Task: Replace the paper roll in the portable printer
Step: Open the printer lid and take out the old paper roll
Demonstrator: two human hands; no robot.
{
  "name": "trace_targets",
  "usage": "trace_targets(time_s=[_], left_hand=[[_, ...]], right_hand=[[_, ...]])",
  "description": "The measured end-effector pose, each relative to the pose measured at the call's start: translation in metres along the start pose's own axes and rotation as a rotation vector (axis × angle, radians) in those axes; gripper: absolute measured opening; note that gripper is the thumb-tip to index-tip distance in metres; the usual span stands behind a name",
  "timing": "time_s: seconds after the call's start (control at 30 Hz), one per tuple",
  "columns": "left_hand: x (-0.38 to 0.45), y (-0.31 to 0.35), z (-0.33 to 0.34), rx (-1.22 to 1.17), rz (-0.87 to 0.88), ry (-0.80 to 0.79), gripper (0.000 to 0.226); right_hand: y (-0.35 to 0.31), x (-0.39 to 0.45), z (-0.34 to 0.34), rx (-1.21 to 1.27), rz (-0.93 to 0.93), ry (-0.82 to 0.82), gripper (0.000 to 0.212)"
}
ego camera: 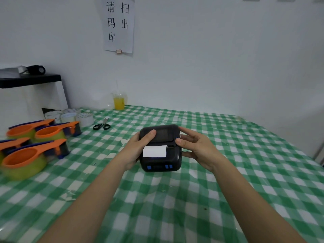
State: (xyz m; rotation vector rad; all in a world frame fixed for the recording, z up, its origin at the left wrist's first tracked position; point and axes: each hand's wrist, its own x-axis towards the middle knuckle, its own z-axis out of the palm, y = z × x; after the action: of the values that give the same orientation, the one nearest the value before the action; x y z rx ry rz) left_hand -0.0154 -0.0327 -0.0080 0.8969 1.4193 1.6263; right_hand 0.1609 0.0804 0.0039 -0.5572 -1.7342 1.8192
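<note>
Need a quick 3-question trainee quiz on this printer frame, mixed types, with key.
1. True or false: the scissors lie behind and to the left of the portable printer, untouched.
2. What sticks out of the printer's slot? A) a white paper strip B) a black cable C) nothing
3. Fill in: the left hand and right hand grip the printer from its two ____.

Key
1. True.
2. A.
3. Sides. The left thumb rests on the lid; the printer sits over the green checked tablecloth.
</note>
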Motion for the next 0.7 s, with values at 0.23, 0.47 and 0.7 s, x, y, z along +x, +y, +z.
trace_targets(time_s=[0.23, 0.47, 0.7], left_hand=[[-0.0042, -0.0004, -0.0006, 0.021, 0.023, -0.031, 0.051], [-0.0051, 0.0016, -0.0052, 0.075, 0.024, -0.046, 0.063], [-0.0064, 0.0013, -0.0073, 0.100, 0.027, -0.039, 0.040]], right_hand=[[0.0002, -0.0040, 0.0023, 0.062, 0.008, 0.005, 0.050], [0.0019, -0.0052, 0.0066, 0.120, 0.022, -0.005, 0.045], [0.0067, -0.0058, 0.0078, 0.132, 0.023, -0.023, 0.048]])
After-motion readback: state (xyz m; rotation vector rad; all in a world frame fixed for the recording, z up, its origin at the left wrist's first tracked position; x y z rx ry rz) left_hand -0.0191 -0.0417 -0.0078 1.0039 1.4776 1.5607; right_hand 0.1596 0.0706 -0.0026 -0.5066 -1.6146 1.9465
